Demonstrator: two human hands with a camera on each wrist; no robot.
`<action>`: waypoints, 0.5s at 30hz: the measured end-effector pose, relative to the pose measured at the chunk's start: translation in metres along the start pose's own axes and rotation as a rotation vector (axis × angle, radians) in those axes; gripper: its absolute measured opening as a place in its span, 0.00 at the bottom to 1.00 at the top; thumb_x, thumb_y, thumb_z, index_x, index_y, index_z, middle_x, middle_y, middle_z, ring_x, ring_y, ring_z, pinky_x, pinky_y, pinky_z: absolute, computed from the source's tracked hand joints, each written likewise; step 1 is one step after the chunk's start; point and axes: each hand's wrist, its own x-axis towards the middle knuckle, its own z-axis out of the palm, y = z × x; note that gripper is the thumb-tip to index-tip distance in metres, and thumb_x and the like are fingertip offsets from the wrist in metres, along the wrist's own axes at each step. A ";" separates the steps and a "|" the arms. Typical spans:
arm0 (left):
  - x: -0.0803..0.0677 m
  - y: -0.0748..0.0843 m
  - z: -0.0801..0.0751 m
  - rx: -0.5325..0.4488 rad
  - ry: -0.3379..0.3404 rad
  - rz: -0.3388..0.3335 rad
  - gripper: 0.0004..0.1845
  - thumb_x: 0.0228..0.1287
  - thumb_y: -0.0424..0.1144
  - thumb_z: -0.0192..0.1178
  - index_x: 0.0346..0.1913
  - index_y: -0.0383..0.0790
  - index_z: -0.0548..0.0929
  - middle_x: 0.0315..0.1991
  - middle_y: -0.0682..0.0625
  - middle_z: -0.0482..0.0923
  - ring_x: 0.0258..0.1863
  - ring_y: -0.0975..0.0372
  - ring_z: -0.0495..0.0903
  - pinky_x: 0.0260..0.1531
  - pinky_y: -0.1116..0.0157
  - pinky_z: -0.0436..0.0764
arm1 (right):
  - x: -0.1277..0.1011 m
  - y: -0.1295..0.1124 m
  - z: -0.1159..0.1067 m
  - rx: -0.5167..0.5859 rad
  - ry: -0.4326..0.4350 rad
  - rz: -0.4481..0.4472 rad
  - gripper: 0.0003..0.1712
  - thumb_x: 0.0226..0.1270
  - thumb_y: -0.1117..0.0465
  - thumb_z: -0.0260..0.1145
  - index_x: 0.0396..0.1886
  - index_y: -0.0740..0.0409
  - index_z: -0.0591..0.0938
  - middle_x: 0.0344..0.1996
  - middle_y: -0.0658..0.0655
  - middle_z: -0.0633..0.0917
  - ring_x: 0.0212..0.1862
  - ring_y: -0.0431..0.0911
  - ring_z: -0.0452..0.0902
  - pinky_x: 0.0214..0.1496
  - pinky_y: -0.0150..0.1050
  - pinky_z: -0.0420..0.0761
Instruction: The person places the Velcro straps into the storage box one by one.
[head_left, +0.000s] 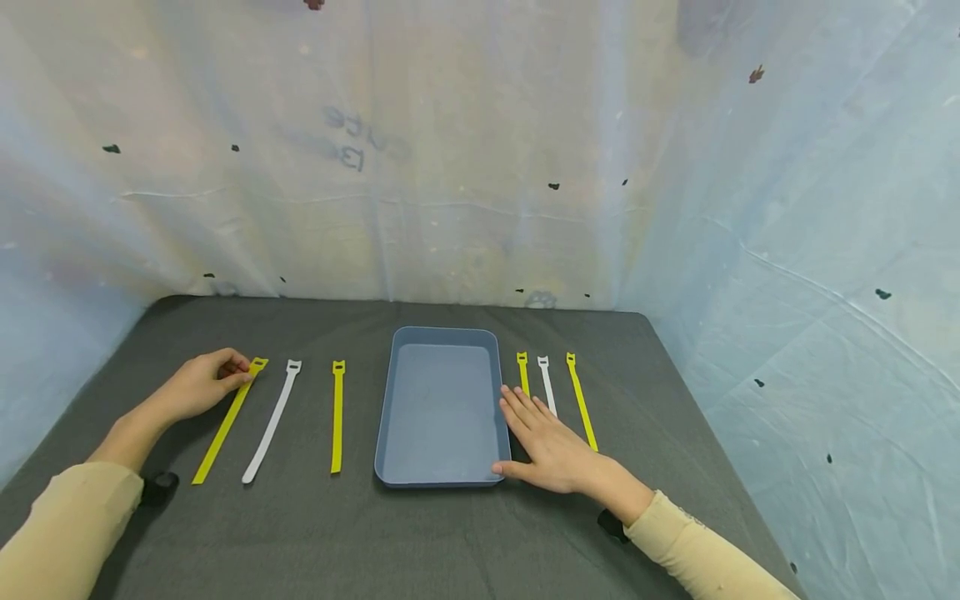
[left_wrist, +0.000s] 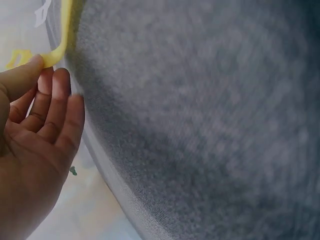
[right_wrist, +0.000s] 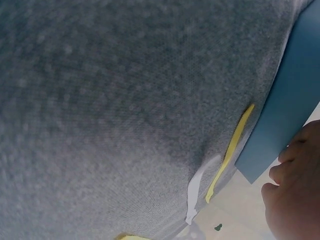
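Note:
A blue tray (head_left: pixel 442 408) lies mid-table with nothing in it. Left of it lie a yellow strap (head_left: pixel 227 423), a white strap (head_left: pixel 272 421) and a second yellow strap (head_left: pixel 337 417). My left hand (head_left: pixel 225 372) pinches the slotted far end of the leftmost yellow strap (left_wrist: pixel 64 30), thumb on top, lifting that end slightly. My right hand (head_left: pixel 542 435) lies flat on the cloth beside the tray's right wall (right_wrist: pixel 290 105), thumb at its near corner. Its fingertips reach the near end of a short yellow strap (head_left: pixel 522 372). A white strap (head_left: pixel 547 382) and a longer yellow strap (head_left: pixel 581 400) lie just right of it.
A dark grey cloth (head_left: pixel 450 533) covers the table. Pale plastic sheeting (head_left: pixel 480 167) hangs close behind the table and along both sides. Black wrist bands (head_left: pixel 159 487) sit at my sleeve cuffs.

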 end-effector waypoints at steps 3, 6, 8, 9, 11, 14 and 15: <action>-0.002 0.003 -0.001 -0.022 0.000 -0.005 0.13 0.79 0.38 0.59 0.52 0.28 0.79 0.43 0.40 0.83 0.39 0.54 0.81 0.36 0.56 0.82 | 0.000 0.000 0.001 0.007 0.001 -0.002 0.58 0.75 0.26 0.52 0.83 0.66 0.52 0.84 0.63 0.47 0.84 0.59 0.40 0.83 0.57 0.47; -0.004 0.006 -0.002 -0.051 -0.005 -0.018 0.15 0.80 0.38 0.58 0.53 0.26 0.78 0.43 0.38 0.84 0.37 0.56 0.82 0.35 0.56 0.84 | 0.000 0.000 0.000 0.015 0.003 -0.002 0.58 0.75 0.26 0.52 0.83 0.66 0.52 0.84 0.63 0.47 0.84 0.59 0.40 0.83 0.57 0.47; -0.006 0.009 -0.001 -0.068 -0.006 -0.029 0.15 0.81 0.39 0.57 0.54 0.26 0.77 0.43 0.38 0.84 0.36 0.56 0.83 0.35 0.56 0.84 | 0.000 0.000 0.001 0.019 0.003 -0.002 0.58 0.75 0.26 0.52 0.83 0.66 0.52 0.84 0.62 0.46 0.84 0.59 0.40 0.83 0.57 0.47; -0.006 0.011 -0.001 -0.074 -0.006 -0.032 0.16 0.81 0.39 0.57 0.55 0.25 0.76 0.43 0.38 0.84 0.36 0.56 0.83 0.35 0.56 0.85 | 0.000 0.001 0.001 0.022 0.002 -0.001 0.58 0.75 0.26 0.52 0.84 0.66 0.52 0.85 0.62 0.46 0.84 0.58 0.40 0.83 0.57 0.47; -0.008 0.014 -0.002 -0.082 -0.004 -0.040 0.17 0.82 0.40 0.56 0.56 0.25 0.76 0.43 0.39 0.84 0.36 0.56 0.83 0.35 0.56 0.84 | 0.000 0.001 0.001 0.025 0.000 -0.001 0.58 0.75 0.26 0.52 0.84 0.66 0.52 0.85 0.62 0.46 0.84 0.59 0.40 0.83 0.57 0.47; -0.010 0.020 -0.002 -0.081 0.002 -0.044 0.18 0.82 0.42 0.54 0.56 0.26 0.75 0.41 0.41 0.83 0.36 0.56 0.82 0.33 0.58 0.82 | 0.000 0.001 0.000 0.030 -0.006 -0.001 0.58 0.75 0.26 0.52 0.84 0.65 0.52 0.85 0.62 0.46 0.84 0.58 0.40 0.83 0.57 0.47; -0.010 0.022 -0.003 -0.082 0.006 -0.042 0.18 0.83 0.42 0.54 0.57 0.26 0.75 0.41 0.41 0.83 0.36 0.56 0.81 0.32 0.59 0.81 | 0.000 0.001 0.000 0.031 -0.009 -0.001 0.58 0.75 0.26 0.52 0.84 0.65 0.51 0.85 0.62 0.45 0.84 0.58 0.40 0.83 0.56 0.47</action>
